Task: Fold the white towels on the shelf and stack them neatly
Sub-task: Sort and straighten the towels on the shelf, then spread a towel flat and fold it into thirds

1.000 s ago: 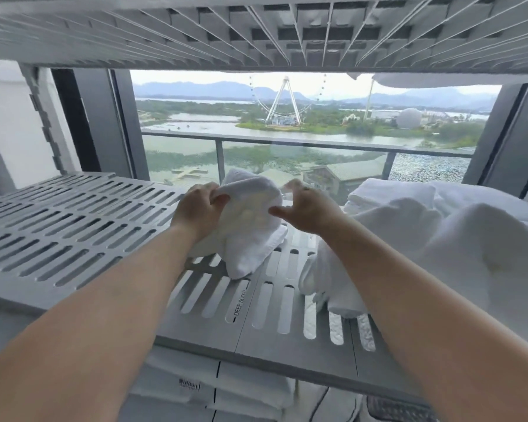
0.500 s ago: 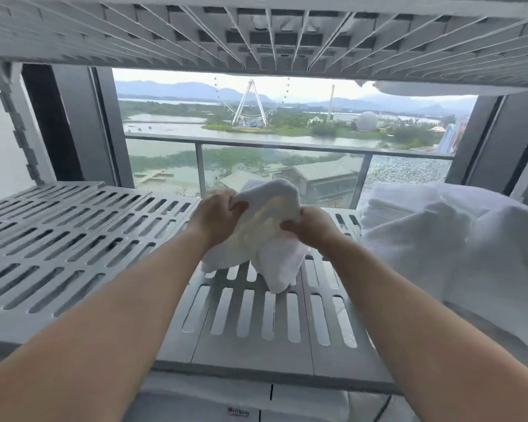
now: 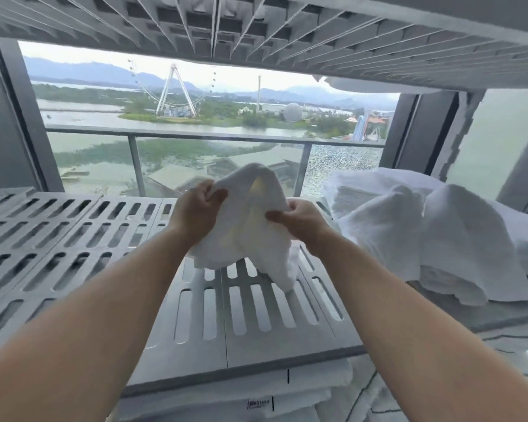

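We find the white towel (image 3: 250, 226) bunched between both hands above the slatted shelf (image 3: 73, 236), left hand (image 3: 195, 213) and right hand (image 3: 299, 219) pinching opposite edges, its tail apparently hanging shelfward.

The left half of the slatted shelf (image 3: 73, 239) lies bare, open from front edge to back. In the middle, the towel (image 3: 250, 233) gripped by the left hand (image 3: 195, 214) and the right hand (image 3: 301, 222) hangs down towards the slats, with bare shelf in front of it. On the right a heap of towels (image 3: 439, 239) fills the shelf nearly to its front edge. The upper shelf (image 3: 256, 35) caps the space overhead, and the window frame (image 3: 13, 132) stands behind.
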Tool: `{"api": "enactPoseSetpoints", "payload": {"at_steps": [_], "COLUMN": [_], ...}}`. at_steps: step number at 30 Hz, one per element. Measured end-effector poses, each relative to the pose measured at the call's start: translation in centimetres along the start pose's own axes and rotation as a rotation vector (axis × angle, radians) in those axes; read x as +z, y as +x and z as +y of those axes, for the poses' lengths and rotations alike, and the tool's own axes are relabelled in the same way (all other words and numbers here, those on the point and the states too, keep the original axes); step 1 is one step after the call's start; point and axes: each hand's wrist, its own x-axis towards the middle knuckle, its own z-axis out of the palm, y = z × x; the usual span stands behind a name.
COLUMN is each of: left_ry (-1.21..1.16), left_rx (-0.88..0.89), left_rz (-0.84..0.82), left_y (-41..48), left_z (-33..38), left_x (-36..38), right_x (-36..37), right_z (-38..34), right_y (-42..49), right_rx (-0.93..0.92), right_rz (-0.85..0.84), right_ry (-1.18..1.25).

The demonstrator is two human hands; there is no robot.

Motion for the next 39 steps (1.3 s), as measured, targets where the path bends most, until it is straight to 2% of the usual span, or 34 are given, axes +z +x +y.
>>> {"api": "enactPoseSetpoints", "payload": {"at_steps": [4,7,12,15,19,23,27,30,33,35,37,39], "left_ry": [0.010,0.028,0.100,0.190,0.295,0.356,0.605,0.815,1.063,1.200,1.209,1.077], "left_rx": [0.014,0.006,-0.023,-0.019,0.001,0.002,-0.025,-0.007,0.074,0.100,0.099,0.088], "left_rz": [-0.017,0.003,0.063,0.089,0.127,0.070,-0.064,-0.049,0.008,-0.008,-0.092,-0.183], "left_y": [-1.3,-2.1,-2.9,-3.6,-5.1,-5.5,-3.5,-1.4,-0.6,-1.3,-2.9,-4.2], "left_z": [0.5,1.4,3.4,4.5,5.2,5.7,6.3,6.4,4.7,1.8,-1.5,-4.3], "left_x": [-0.2,-1.1,-3.5,-5.5,-8.6,-12.6,-15.6,-16.6,-14.5,-10.8,-6.5,-3.5], "right_x": [-0.3,-0.4,-2.1,-3.2,-4.0,-3.9,-3.4,-3.4,-2.2,-0.5,1.6,3.2], "right_z": [0.1,-0.4,-2.1,-3.7,-6.0,-8.4,-9.0,-9.0,-6.9,-3.8,-0.2,2.6], "right_y": [-0.9,-1.3,-1.5,-2.2,-3.2,-4.5,-4.3,-2.1,0.7,1.8,2.2,2.3], "right_rx": [0.073,0.077,-0.004,-0.142,-0.327,-0.478,-0.683,-0.771,-0.791,-0.644,-0.522,-0.488], "right_rz": [-0.082,-0.075,0.126,0.265,0.271,0.405,0.489,0.529,0.478,0.381,0.258,0.144], "right_ry": [-0.105,-0.114,-0.087,-0.256,-0.542,-0.694,-0.843,-0.874,-1.035,-1.173,-1.197,-1.196]}}
